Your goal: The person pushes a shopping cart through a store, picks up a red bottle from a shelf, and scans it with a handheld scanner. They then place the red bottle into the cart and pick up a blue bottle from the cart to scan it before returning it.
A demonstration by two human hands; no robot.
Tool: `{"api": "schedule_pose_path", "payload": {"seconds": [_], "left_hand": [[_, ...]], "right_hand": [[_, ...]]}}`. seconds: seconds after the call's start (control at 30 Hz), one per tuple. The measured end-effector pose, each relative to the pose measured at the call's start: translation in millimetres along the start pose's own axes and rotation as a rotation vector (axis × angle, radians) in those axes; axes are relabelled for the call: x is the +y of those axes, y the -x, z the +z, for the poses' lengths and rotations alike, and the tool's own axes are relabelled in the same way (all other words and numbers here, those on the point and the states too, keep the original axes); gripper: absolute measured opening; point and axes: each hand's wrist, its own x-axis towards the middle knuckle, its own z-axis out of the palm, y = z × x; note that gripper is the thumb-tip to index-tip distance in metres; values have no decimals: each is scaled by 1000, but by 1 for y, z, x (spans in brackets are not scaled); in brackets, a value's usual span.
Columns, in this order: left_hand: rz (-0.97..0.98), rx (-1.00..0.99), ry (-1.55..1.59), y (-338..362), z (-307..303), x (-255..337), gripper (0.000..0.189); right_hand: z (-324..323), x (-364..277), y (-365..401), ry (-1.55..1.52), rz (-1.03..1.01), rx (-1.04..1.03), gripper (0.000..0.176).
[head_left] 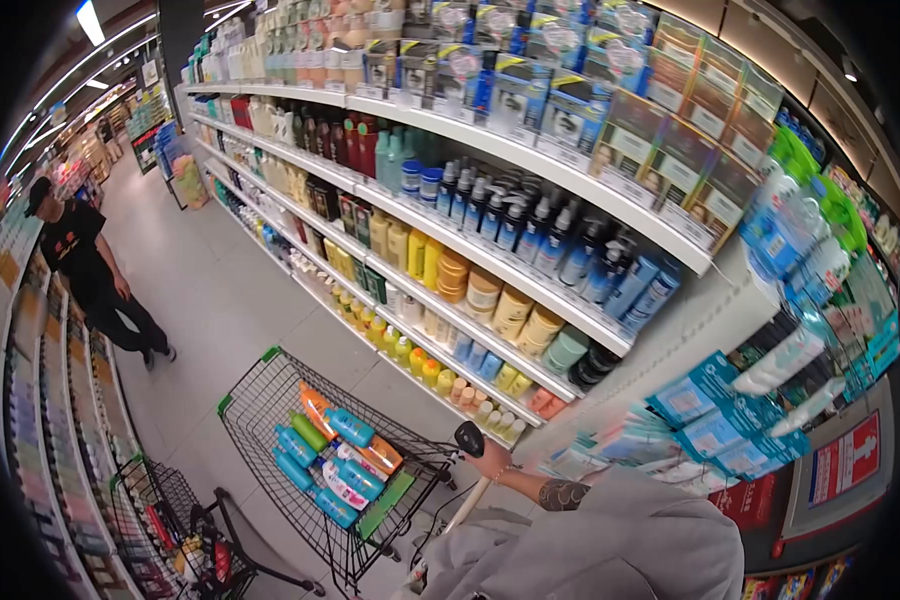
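Observation:
My right hand [489, 462], with a bracelet and a tattooed forearm, is closed on the handle of a wire shopping cart [252, 462], beside the handle's black end piece [469, 437]. Several light-blue bottles [351, 427] lie in the cart with a green bottle [308, 431], an orange bottle [316, 405] and some white-and-pink packs [344, 483]. My left hand cannot be made out; a grey sleeve [610, 530] fills the bottom of the view.
Shelves of bottles and jars [440, 225] line the aisle's right side, with hanging packs [720, 420] at their near end. A person in black [80, 245] stands by the left shelves. A second cart [155, 510] holding red items is at lower left. Grey floor [240, 270] runs between.

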Motion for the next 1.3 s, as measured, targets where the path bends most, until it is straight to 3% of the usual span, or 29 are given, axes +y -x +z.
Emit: {"api": "schedule_pose_path", "payload": {"seconds": [0.03,0.07,0.13,0.3,0.63,0.77,0.87,1.3], "left_hand": [[510,-40,-718,-13,9,-11,29],[503,-41,-725,-26,-5,-7,29],[-501,-97,726,-57,-46,8,34],[-496,-60,811,-134,-98,20,35],[-518,-23,918,-275,-186,47,33],[-530,-24,935,-330,-213,51,33],[-554,-14,953,-371,-230,58,32],[-593,73,1073,-524,-331,52,33]], "right_hand": [[3,-8,-12,-9,-11,27,64],[8,-18,-25,29,19,44,60],[16,-32,-52,16,13,30,60],[33,-68,-117,29,-153,185,58],[41,-164,-256,-108,-131,88,50],[52,-199,-308,-20,-177,146,56],[62,-223,-346,8,-227,69,57],[90,-366,-471,-64,-285,58,60]]}}
